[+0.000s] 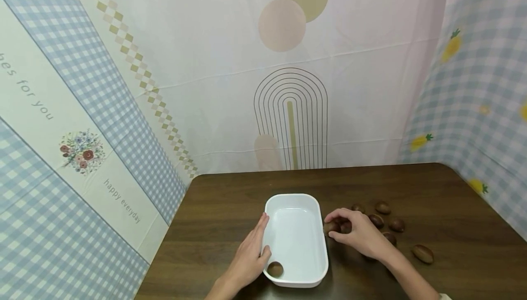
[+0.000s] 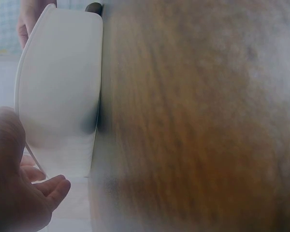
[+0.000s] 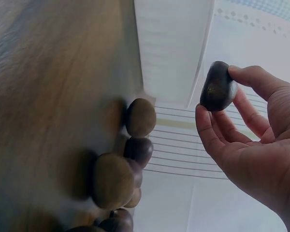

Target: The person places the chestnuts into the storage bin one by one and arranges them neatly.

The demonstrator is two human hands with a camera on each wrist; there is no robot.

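A white rectangular dish (image 1: 294, 240) stands on the table. My left hand (image 1: 247, 254) grips its left wall, thumb over the rim and fingers along the outside. Inside the dish, one brown chestnut (image 1: 275, 269) lies in the near left corner. Just off the dish's right side, my right hand (image 1: 356, 233) pinches another chestnut (image 3: 219, 87) between thumb and fingertips, raised off the table in the right wrist view. More chestnuts (image 1: 376, 220) are scattered under and beyond that hand, partly hidden by it.
The dark wooden table (image 1: 222, 208) reaches back to a printed cloth (image 1: 222, 121). Checked cloths hang at left and right. One longer chestnut (image 1: 422, 254) lies apart at the right, beside the right forearm.
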